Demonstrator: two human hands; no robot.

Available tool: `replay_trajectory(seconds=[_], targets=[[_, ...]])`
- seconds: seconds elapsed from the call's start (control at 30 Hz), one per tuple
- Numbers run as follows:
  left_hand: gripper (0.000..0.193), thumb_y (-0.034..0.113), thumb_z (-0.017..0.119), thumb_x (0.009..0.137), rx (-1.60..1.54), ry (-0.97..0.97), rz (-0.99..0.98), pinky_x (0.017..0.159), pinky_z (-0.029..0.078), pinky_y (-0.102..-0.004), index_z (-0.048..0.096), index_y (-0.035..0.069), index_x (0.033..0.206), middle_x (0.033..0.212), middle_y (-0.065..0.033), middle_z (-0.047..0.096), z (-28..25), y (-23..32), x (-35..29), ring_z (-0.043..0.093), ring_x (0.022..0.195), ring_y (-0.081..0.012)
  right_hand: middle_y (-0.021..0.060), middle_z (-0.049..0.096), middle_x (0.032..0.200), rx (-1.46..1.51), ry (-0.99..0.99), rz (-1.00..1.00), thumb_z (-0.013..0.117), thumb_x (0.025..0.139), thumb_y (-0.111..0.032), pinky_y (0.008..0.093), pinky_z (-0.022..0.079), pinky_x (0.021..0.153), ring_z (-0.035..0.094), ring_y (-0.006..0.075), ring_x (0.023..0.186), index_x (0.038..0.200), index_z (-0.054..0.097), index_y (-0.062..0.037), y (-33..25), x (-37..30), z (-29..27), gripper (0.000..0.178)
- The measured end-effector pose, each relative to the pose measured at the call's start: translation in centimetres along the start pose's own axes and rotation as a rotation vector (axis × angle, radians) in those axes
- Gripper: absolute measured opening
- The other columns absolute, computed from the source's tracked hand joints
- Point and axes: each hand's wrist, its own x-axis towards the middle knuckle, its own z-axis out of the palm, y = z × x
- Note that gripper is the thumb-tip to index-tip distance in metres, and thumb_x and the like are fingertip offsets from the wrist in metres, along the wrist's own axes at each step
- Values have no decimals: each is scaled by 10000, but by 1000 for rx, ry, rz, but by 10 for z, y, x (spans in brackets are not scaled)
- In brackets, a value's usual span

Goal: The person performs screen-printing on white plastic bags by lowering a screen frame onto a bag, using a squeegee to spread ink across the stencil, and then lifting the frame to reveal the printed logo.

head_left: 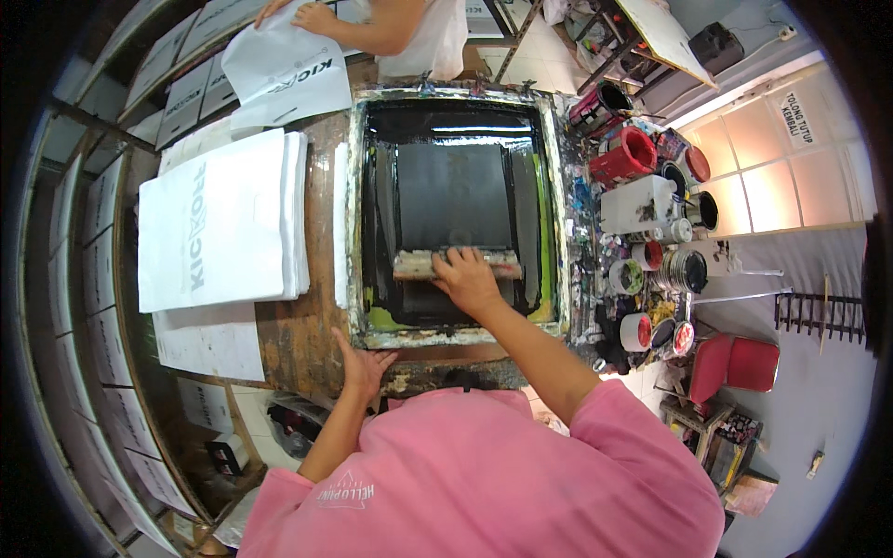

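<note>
My right hand [468, 281] grips the wooden handle of a squeegee [409, 267], which lies across the screen-printing frame [355, 214]. Black ink [451, 195] covers much of the mesh, with wet, shiny ink along the far end and green strips at the sides. The squeegee sits in the near half of the mesh. By the frame's near left corner, my left hand [365, 369] is open with fingers spread, close to the table edge and holding nothing. Whether it touches the frame is hard to tell.
On the left of the worn table [307, 325] lies a stack of printed white bags [219, 228]. Across the table, a co-worker's hands hold a printed white bag [288, 79]. Ink cans [621, 156] and jars crowd the right side. Racks [98, 307] of printed pieces stand far left.
</note>
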Motion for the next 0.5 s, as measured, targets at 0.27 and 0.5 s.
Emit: replay_trajectory(seconds=[0.27, 0.5], targets=[[1265, 983, 318, 822, -18, 43, 3, 1199, 320, -576, 145, 43, 1650, 1636, -243, 319, 11, 5, -2, 355, 1490, -429, 89, 604, 1031, -25, 142, 11, 794, 831, -322, 467, 524, 870, 602, 319, 1030, 1143, 644, -132, 102, 158, 17, 395], [1242, 965, 299, 849, -17, 5, 29, 1202, 324, -570, 180, 9, 1633, 1617, -260, 339, 6, 2, -3, 388, 1467, -436, 102, 674, 1085, 78, -127, 17, 692, 928, -458, 495, 559, 775, 660, 322, 1053, 1098, 679, -140, 129, 202, -15, 360]])
